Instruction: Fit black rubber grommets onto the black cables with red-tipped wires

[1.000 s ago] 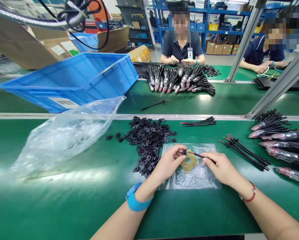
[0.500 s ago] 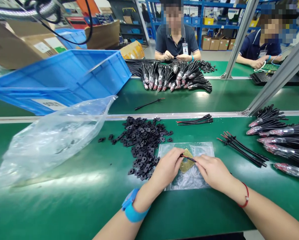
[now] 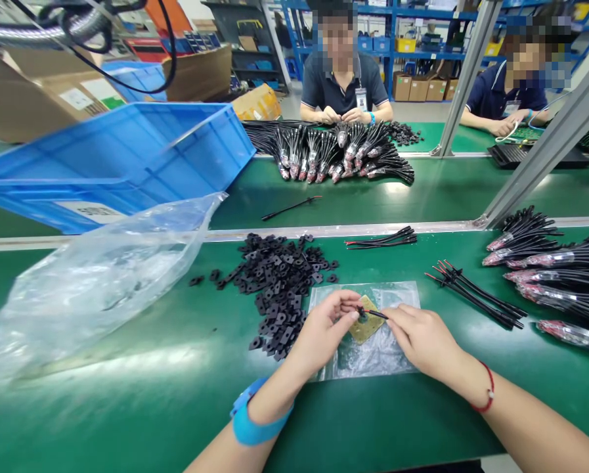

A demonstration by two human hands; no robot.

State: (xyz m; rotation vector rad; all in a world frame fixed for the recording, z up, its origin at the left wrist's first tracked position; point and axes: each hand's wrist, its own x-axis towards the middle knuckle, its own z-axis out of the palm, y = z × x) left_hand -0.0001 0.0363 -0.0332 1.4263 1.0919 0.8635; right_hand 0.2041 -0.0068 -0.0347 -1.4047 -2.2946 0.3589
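black lead: a thin black-and-red lead (image 3: pixel 375 315) sits in the right hand's pinch, its end meeting a small black pad (image 3: pixel 361 313) just above a tan square plate (image 3: pixel 364 324).
left hand: the left hand (image 3: pixel 326 332) has thumb and fingers closed on the small black pad; a blue wrist strap (image 3: pixel 257 414) circles the wrist.
right hand: the right hand (image 3: pixel 425 340) has thumb and forefinger pressed together on the thin black-and-red lead; a red cord bracelet (image 3: pixel 488 397) sits on the wrist.
handling: the lead looks light and limp, so it is best held close to its end; the pad looks small, light and easy to drop, best pinched at its edges.
under the hands: the tan square plate lies on a clear plastic sheet (image 3: pixel 363 358) on a green bench belt (image 3: pixel 373 417).
beside: a heap of black pads (image 3: pixel 279 292) lies left of the hands, a clear plastic bag (image 3: pixel 92 295) beyond it, and bundles of red-tipped black leads (image 3: pixel 471 295) lie to the right.
across: a co-worker (image 3: pixel 343 85) sits behind sleeved wire harnesses (image 3: pixel 338 154), near a blue plastic crate (image 3: pixel 117 157).
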